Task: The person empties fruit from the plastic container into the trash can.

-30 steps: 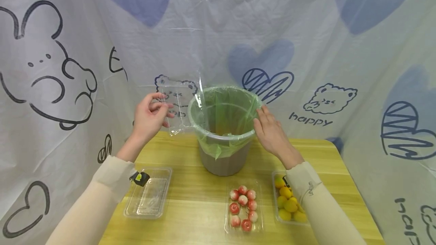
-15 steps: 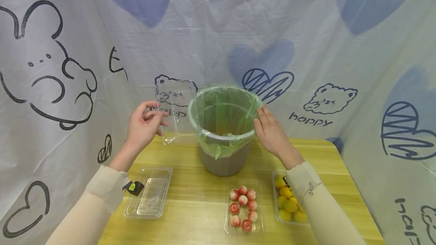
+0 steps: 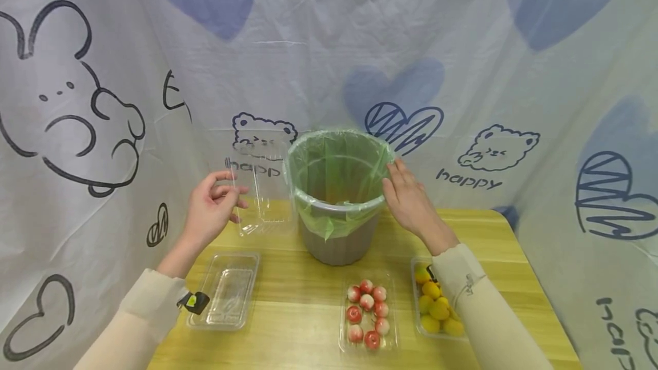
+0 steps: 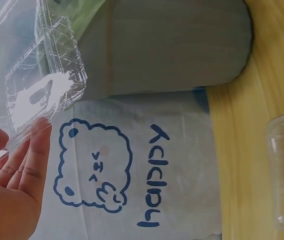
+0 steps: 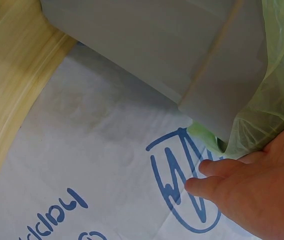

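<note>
- L hand (image 3: 209, 209): thumb + fingers pinch edge of clear, stiff plastic container (image 3: 264, 201), held up just L of grey tapered bin (image 3: 336, 244).
- R hand (image 3: 409, 201): fingers approx. straight, touching crinkly green film liner (image 3: 331, 222) at bin rim.
- L wrist cam: container's ribbed edge + glare, faint from head cam.
- Head cam only: glossy red/white mini apples (image 3: 380, 309), rounded yellow fruit (image 3: 438, 310) on wood-grain table (image 3: 293, 316).
</note>
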`<state>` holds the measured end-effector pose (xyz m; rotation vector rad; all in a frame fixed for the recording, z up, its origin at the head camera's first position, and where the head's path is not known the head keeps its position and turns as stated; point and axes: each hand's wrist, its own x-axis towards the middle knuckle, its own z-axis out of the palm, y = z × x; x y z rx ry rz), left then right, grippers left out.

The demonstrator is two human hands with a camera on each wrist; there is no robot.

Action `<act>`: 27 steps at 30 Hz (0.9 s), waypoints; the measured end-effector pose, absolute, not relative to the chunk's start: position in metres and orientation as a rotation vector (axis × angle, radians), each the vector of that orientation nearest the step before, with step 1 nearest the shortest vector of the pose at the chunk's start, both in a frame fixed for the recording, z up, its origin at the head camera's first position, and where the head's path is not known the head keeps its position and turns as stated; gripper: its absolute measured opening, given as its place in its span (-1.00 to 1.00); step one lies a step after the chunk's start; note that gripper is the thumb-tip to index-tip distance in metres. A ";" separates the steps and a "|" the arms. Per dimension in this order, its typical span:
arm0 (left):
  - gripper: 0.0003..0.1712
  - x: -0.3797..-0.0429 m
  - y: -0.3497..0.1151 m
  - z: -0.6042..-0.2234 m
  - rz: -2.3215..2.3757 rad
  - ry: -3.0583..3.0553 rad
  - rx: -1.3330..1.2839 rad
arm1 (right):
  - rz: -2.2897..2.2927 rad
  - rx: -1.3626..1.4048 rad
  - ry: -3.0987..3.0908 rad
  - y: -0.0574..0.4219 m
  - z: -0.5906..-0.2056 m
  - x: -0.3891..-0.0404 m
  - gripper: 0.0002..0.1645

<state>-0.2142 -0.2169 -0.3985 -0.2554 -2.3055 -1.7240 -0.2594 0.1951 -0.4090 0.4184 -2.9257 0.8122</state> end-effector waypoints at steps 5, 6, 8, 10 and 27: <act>-0.63 -0.206 -0.217 -0.409 -1.711 -2.337 -0.264 | 0.811 0.425 -2.916 0.195 -0.408 -0.259 -0.17; -0.62 -0.205 -0.217 -0.411 -1.717 -2.339 -0.261 | 0.811 0.426 -2.916 0.195 -0.408 -0.259 -0.17; -0.62 -0.204 -0.217 -0.415 -1.731 -2.341 -0.252 | 0.810 0.426 -2.919 0.195 -0.408 -0.259 -0.17; -0.63 -0.201 -0.217 -0.419 -1.732 -2.342 -0.251 | 0.809 0.426 -2.920 0.195 -0.408 -0.259 -0.17; -0.63 -0.178 -0.221 -0.453 -1.799 -2.387 -0.140 | 0.805 0.419 -2.924 0.194 -0.406 -0.258 -0.19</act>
